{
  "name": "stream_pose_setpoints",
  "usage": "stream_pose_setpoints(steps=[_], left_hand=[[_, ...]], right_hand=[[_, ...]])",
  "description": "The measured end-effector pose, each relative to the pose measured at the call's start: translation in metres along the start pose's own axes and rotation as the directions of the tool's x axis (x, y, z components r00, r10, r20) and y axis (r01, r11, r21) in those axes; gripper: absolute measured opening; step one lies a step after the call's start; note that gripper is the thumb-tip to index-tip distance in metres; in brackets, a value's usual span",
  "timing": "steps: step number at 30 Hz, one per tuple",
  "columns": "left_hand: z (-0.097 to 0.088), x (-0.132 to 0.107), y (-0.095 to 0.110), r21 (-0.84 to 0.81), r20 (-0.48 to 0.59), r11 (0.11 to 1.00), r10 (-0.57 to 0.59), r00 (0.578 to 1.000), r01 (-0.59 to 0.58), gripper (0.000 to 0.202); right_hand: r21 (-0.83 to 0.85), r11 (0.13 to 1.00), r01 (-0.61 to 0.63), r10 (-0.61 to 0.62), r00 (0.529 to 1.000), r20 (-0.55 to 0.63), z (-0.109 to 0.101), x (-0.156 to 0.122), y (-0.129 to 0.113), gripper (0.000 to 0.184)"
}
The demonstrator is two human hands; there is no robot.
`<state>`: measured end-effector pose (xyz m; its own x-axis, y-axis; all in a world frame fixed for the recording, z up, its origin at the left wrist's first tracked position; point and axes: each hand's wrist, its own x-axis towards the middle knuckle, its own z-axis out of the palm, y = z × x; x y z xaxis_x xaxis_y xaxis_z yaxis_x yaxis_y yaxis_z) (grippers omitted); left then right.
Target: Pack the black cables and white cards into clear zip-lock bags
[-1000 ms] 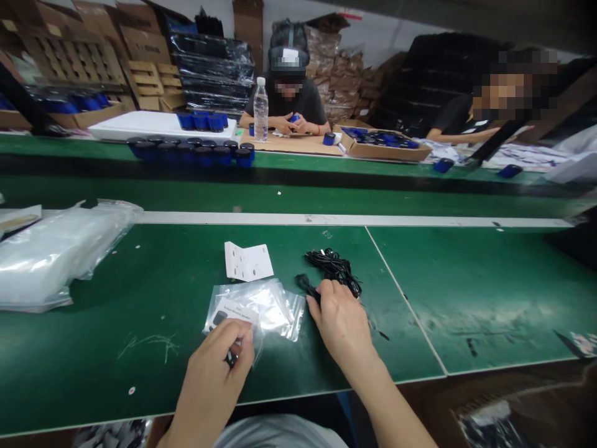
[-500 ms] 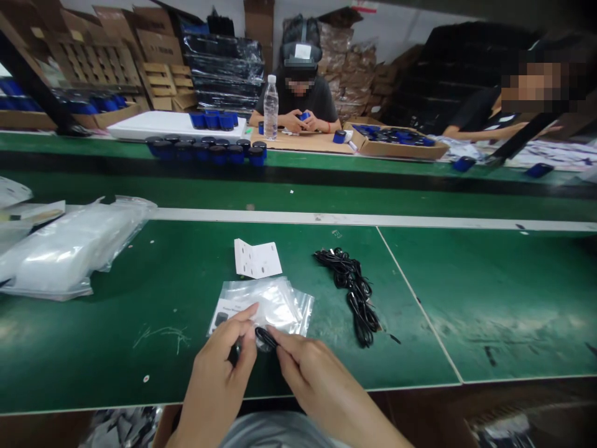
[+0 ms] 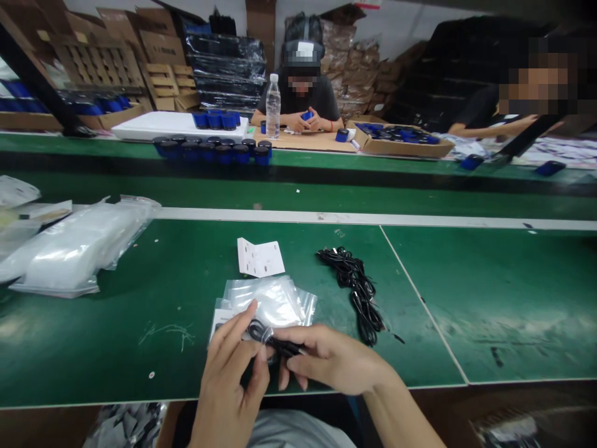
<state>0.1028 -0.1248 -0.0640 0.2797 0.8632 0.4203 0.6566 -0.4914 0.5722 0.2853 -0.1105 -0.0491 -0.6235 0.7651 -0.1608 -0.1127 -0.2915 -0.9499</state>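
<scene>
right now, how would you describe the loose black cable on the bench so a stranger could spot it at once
On the green workbench in front of the person, find the small clear plastic bags and look just to their right. A tangled bunch of thin black cable lies there in a long heap. Unlike the short black cable held between the left hand and right hand, it lies untouched.

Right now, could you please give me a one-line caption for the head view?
The left hand and right hand hold a black cable above clear plastic bags on a green workbench.
</scene>
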Motion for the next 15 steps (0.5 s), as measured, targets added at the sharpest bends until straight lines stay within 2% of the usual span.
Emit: stream_pose_setpoints(steps=[2,3,4,6,8,9,12,13,15], left_hand=[[0.0,-0.001,0.001,-0.016,-0.003,1.0,-0.002,1.0,0.002,0.017],[0.001,-0.001,0.001,-0.016,-0.003,1.0,-0.005,1.0,0.005,0.017],[0.001,-0.002,0.001,-0.012,0.002,1.0,-0.009,1.0,0.009,0.018],[0.002,-0.003,0.002,-0.002,0.02,1.0,-0.017,1.0,0.017,0.018],[0.002,-0.003,0.001,0.014,0.022,1.0,-0.017,1.0,0.017,0.018],[0.001,-0.002,0.001,0.025,0.017,1.0,-0.009,1.0,0.008,0.017],[-0.002,-0.001,0.0,0.059,0.011,0.998,0.03,0.999,-0.031,0.015],[-0.003,0.0,0.0,0.068,0.015,0.997,0.044,0.999,-0.045,0.015],[-0.004,0.001,0.0,0.077,0.022,0.994,0.072,0.997,-0.074,0.015]], right_hand=[[0.063,0.996,-0.059,0.06,0.998,-0.002,-0.001,0.003,0.003,0.032],[0.074,0.994,-0.085,0.089,0.995,-0.05,0.001,0.005,0.005,0.031],[0.057,0.993,-0.103,0.111,0.984,-0.14,0.004,0.007,0.007,0.029],[-0.059,0.99,-0.126,0.096,0.926,-0.365,0.013,0.01,0.008,0.019],[-0.235,0.962,-0.142,0.014,0.882,-0.472,0.022,0.009,0.004,0.009],[-0.33,0.934,-0.135,-0.033,0.889,-0.458,0.026,0.007,0.0,0.01],[-0.571,0.82,-0.037,-0.176,0.933,-0.313,0.03,0.002,-0.01,0.02],[-0.625,0.78,-0.009,-0.224,0.93,-0.292,0.031,0.002,-0.011,0.021],[-0.689,0.724,-0.021,-0.292,0.896,-0.334,0.032,0.005,-0.008,0.022]])
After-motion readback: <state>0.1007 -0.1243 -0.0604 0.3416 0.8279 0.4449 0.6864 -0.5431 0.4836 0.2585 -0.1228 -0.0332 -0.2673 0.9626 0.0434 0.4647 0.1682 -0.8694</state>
